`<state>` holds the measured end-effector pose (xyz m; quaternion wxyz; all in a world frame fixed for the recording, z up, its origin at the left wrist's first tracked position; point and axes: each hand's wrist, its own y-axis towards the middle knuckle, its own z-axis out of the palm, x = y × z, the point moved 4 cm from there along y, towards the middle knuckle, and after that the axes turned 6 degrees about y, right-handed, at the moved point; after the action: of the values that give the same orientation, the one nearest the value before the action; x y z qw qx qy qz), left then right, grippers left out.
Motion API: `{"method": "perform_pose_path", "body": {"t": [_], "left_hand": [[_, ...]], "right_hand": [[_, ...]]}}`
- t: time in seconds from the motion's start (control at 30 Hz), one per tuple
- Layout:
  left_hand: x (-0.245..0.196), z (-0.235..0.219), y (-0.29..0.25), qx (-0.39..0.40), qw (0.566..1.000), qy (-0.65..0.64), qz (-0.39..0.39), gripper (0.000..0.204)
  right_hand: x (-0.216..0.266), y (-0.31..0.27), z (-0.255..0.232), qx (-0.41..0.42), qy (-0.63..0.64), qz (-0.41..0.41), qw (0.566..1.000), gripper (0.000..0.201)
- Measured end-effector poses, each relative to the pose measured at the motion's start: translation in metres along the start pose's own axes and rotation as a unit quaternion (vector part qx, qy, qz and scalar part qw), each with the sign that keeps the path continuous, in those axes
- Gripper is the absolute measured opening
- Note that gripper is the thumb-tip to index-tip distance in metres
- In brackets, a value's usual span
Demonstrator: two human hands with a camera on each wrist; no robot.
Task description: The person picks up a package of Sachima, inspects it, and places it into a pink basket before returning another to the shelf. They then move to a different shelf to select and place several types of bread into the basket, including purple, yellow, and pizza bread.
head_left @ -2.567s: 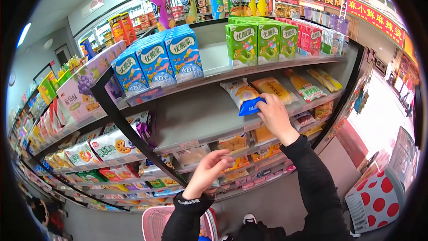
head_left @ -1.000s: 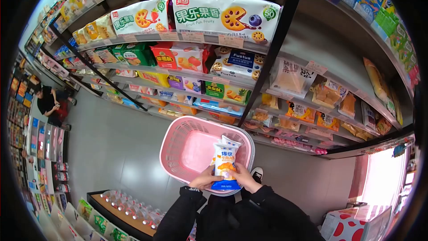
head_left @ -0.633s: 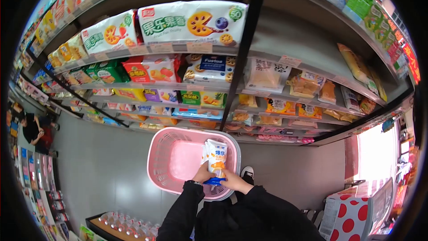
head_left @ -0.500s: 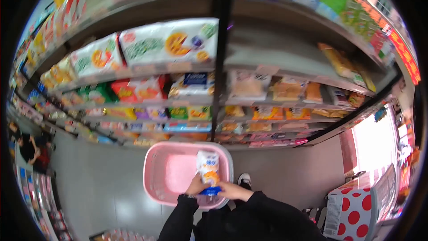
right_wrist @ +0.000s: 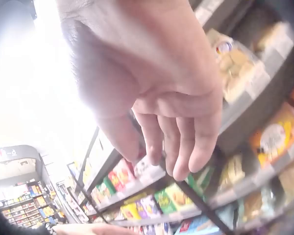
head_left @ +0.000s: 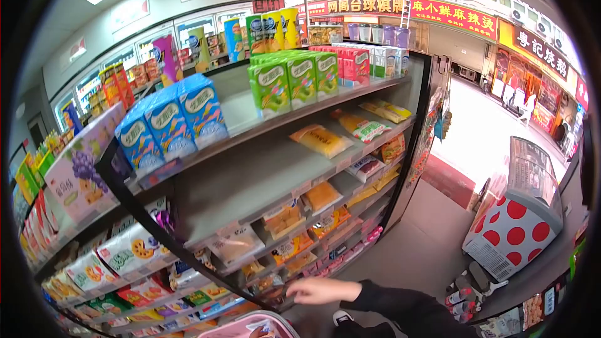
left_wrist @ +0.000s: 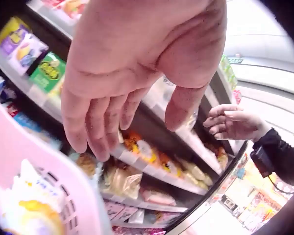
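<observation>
My left hand (left_wrist: 142, 58) holds nothing, its fingers extended downward beside the pink basket (left_wrist: 81, 183) in the left wrist view. Inside that basket lies a white bread packet (left_wrist: 34, 210) with an orange pastry picture. My right hand (head_left: 322, 290) is lifted in front of the lower shelves in the head view, also holding nothing, its fingers loosely bent. The left wrist view shows it apart from the shelf goods. On the rack's second shelf lie a yellow-orange bread packet (head_left: 320, 141), a green-and-white bread packet (head_left: 362, 126) and a yellow packet (head_left: 385, 111).
Blue drink cartons (head_left: 172, 122) and green drink cartons (head_left: 294, 81) line the top shelf. A black rack post (head_left: 163, 231) divides the shelving. At right stands a red-dotted freezer (head_left: 510, 231), near a bright doorway. Several bottles (head_left: 460, 303) are at lower right.
The white-and-blue bread packet left the shelf in my right hand, then was held by both hands over the basket. Both hands have let go, and the head view has swung up to the rack.
</observation>
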<state>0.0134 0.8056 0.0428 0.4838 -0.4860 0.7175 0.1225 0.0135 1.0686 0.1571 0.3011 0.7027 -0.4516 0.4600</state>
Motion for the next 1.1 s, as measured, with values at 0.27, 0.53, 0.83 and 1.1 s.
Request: {"method": "perform_pose_path", "body": {"t": [0.27,0.53,0.83,1.1], "left_hand": [[-0.158,0.001,0.074,-0.031,0.974,-0.023,0.223,0.036],[-0.27,0.021,0.118,0.078,0.968,-0.048,0.232,0.038],[-0.313,0.043,0.154,0.167,0.949,-0.202,0.178,0.036],[-0.384,0.04,0.209,0.205,0.755,-0.614,0.109,0.055]], "right_hand": [[0.061,-0.028,-0.222,-0.438,-0.298,-0.158,0.833,0.015],[0.033,-0.03,-0.311,-0.43,-0.468,-0.053,0.77,0.016],[0.05,-0.018,-0.323,-0.435,-0.425,-0.165,0.777,0.01],[0.074,-0.014,-0.29,-0.447,-0.299,-0.177,0.824,0.009]]}}
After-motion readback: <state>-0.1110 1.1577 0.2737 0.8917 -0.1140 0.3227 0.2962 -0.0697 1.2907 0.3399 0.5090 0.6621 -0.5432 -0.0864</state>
